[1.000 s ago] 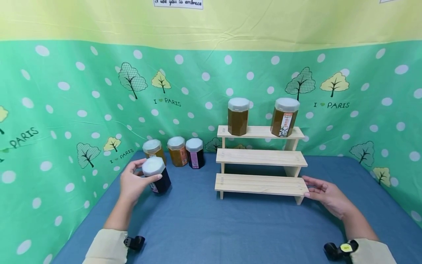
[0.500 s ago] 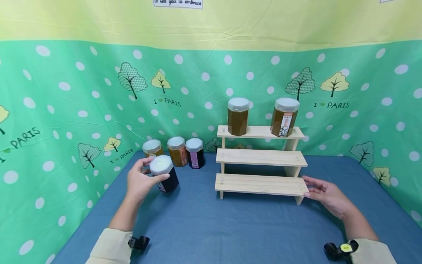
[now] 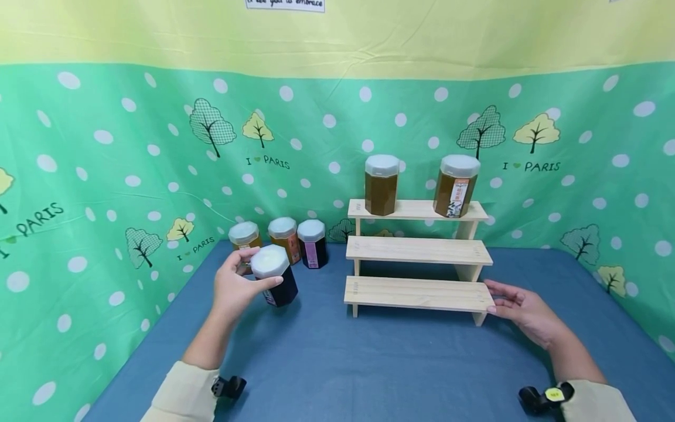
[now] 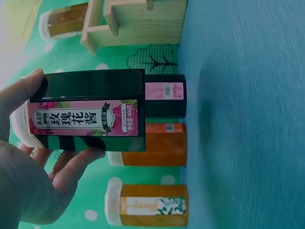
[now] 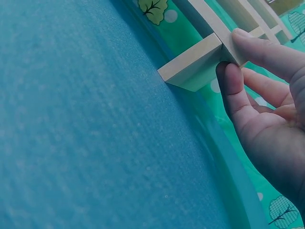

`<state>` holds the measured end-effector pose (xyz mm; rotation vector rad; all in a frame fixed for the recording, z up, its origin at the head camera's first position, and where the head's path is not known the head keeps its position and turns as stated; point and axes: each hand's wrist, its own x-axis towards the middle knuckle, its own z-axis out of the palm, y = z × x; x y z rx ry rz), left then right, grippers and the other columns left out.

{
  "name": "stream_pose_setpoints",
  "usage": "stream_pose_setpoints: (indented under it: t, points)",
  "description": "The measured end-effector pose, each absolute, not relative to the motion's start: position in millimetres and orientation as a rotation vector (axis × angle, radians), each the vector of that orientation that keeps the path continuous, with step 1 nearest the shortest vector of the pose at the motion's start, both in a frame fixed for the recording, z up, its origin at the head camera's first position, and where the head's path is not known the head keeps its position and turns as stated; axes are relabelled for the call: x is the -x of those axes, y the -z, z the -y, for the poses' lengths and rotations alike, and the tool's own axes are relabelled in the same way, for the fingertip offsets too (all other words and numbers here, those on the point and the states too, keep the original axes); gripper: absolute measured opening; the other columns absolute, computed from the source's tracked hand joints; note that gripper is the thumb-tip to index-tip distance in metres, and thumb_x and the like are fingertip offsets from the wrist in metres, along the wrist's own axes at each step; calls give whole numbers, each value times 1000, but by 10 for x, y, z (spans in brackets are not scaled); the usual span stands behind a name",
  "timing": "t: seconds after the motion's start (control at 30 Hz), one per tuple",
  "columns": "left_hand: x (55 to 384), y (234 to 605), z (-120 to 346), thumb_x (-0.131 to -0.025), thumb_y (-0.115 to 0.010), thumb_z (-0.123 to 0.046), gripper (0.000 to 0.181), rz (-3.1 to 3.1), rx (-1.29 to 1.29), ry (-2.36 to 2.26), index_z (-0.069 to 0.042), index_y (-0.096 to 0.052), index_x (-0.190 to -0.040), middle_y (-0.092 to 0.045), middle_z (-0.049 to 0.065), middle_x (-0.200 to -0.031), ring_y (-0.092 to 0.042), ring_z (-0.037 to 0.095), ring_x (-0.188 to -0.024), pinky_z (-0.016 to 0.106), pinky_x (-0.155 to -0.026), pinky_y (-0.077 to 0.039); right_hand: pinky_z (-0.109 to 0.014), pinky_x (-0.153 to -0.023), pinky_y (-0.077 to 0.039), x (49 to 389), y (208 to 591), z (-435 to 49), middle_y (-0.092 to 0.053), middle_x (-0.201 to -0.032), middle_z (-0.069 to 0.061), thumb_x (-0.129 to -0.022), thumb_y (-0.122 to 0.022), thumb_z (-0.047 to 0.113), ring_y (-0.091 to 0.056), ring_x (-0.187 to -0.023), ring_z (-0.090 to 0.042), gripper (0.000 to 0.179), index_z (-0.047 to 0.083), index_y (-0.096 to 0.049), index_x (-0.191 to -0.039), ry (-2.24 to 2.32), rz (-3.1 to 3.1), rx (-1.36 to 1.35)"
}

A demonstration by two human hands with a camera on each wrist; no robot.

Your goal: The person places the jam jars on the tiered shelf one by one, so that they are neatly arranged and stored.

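Note:
My left hand [image 3: 232,293] grips a dark jar of rose jam [image 3: 282,287] with a white lid, thumb on one side and fingers on the other. In the left wrist view the jar's pink label [image 4: 83,118] faces the camera, and its base stands apart from the blue cloth. At the right, my right hand [image 3: 529,313] pinches the end of the lowest step of a three-step wooden shelf [image 3: 419,294]. The thumb and fingers close on that board's corner in the right wrist view. Two brown jars with white lids, one plain [image 3: 381,190] and one labelled [image 3: 454,190], stand on the top step.
Behind the held jar, an amber jar [image 3: 244,233], another amber jar [image 3: 285,234] and a dark jar [image 3: 312,246] stand along the back of the table. Blue cloth [image 3: 364,363] covers the tabletop. A green printed curtain [image 3: 316,135] hangs close behind the shelf.
My left hand has carried the dark jar to the right and slightly away, towards the shelf. The right hand keeps its hold on the shelf's lowest step.

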<state>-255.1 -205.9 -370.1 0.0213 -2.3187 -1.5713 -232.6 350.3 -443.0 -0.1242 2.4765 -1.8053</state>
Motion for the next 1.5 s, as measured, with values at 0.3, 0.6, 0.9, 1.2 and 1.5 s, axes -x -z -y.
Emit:
stream_pose_setpoints:
  t: [0.3, 0.6, 0.9, 1.2, 1.5]
  points:
    - [2560, 3654, 1931, -63, -94, -20, 76, 2312, 39, 1599, -13, -58, -129, -55, 5, -122, -59, 26, -102, 30, -72, -52, -20, -83, -51, 2327, 4406, -3495, -43, -139, -29, -89, -73, 17, -62, -98, -6, 79, -9, -28, -148, 1769, -2493, 98]
    - [2524, 3580, 1805, -62, -95, -22, 76, 2303, 112, 1612, -12, -59, -128, -59, 7, -117, -60, 25, -101, 32, -76, -52, -20, -83, -51, 2316, 4373, -3494, -38, -142, -34, -90, -72, 17, -62, -99, -6, 80, -9, -26, -149, 1778, -2488, 96]
    - [2500, 3499, 1663, -62, -95, -17, 74, 2293, 182, 1669, -14, -60, -127, -59, 6, -117, -61, 25, -98, 37, -77, -52, -21, -83, -51, 2318, 4384, -3493, -37, -143, -34, -90, -72, 17, -62, -99, -6, 79, -9, -26, -149, 1779, -2480, 92]
    - [2437, 3429, 1507, -62, -94, -14, 72, 2259, 261, 1687, -13, -61, -125, -60, 7, -114, -60, 25, -96, 42, -79, -51, -21, -83, -51, 2322, 4393, -3492, -37, -142, -34, -90, -72, 17, -62, -99, -6, 79, -9, -27, -149, 1774, -2484, 84]
    - [2388, 3391, 1333, -62, -94, -16, 72, 2283, 321, 1659, -12, -61, -126, -60, 8, -116, -60, 26, -99, 45, -85, -50, -21, -83, -51, 2313, 4398, -3477, -39, -141, -33, -89, -73, 18, -62, -99, -7, 80, -9, -26, -149, 1780, -2473, 77]
